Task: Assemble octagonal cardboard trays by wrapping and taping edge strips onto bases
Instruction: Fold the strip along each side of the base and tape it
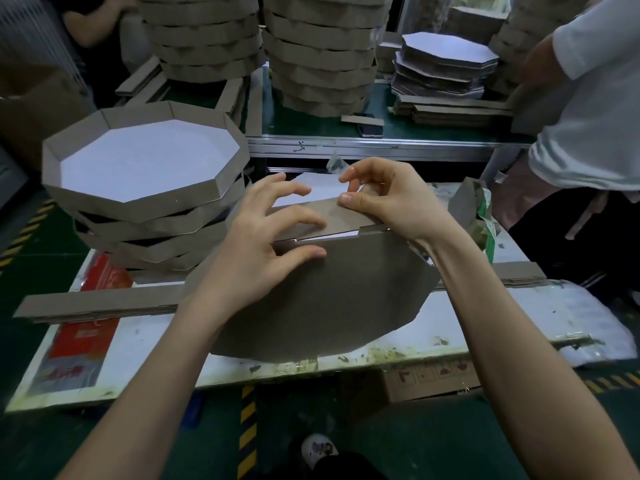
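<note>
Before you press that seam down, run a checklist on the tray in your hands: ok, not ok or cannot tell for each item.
1. Left hand steadies the base: ok, thumb on its brown face, fingers curled over the top edge.
2. Right hand holds the strip end: ok, pinched between thumb and forefinger.
3. Strip lies flush on the base edge: not ok, a white gap shows beneath it.
4. Tape in place: cannot tell; a clear scrap by the right forefinger may be tape.
5. Base supported: ok, its lower edge rests on the table.
</note>
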`<state>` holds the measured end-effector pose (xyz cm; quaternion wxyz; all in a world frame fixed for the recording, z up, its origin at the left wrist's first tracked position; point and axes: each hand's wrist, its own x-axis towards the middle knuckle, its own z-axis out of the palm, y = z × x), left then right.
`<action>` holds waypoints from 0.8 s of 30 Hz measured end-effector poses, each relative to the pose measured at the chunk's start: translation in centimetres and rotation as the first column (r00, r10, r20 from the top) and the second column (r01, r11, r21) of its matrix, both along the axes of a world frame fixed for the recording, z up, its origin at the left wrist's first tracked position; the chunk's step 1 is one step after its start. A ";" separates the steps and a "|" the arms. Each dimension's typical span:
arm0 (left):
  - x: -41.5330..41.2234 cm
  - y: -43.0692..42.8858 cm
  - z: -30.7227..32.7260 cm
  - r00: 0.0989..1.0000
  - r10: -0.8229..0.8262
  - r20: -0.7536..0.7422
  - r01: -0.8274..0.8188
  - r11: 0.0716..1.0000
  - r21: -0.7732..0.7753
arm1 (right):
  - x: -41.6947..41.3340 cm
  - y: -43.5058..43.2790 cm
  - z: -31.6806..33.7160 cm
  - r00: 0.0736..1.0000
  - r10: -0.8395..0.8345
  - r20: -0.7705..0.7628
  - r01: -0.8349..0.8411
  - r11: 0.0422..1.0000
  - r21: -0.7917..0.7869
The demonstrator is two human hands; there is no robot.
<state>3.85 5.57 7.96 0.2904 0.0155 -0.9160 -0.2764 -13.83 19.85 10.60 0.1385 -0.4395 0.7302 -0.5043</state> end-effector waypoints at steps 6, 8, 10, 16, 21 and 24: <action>0.4 0.2 -0.2 0.997 0.057 -0.053 -0.056 0.998 0.017 | 0.3 -0.4 -0.2 0.999 0.030 0.013 -0.031 0.999 0.010; 0.5 0.2 -0.2 0.997 0.064 -0.047 -0.063 0.998 0.028 | 0.2 -0.4 0.1 0.999 0.032 0.008 -0.032 0.999 0.030; 0.6 0.3 -0.2 0.997 0.066 -0.049 -0.065 0.998 0.027 | 0.2 -0.4 0.3 0.999 0.037 0.006 -0.038 0.998 0.048; 0.4 0.5 -0.4 0.994 0.092 -0.056 -0.091 0.996 0.018 | 0.0 -0.4 0.3 0.997 0.025 0.072 -0.030 0.998 0.061; 0.3 0.6 -0.6 0.994 0.094 -0.063 -0.093 0.995 0.022 | -0.3 0.0 0.2 0.999 0.034 0.014 -0.035 0.994 0.106; 0.1 0.7 -0.5 0.995 0.079 -0.052 -0.078 0.997 0.026 | -0.2 0.3 0.0 0.999 0.042 0.024 -0.045 0.986 0.163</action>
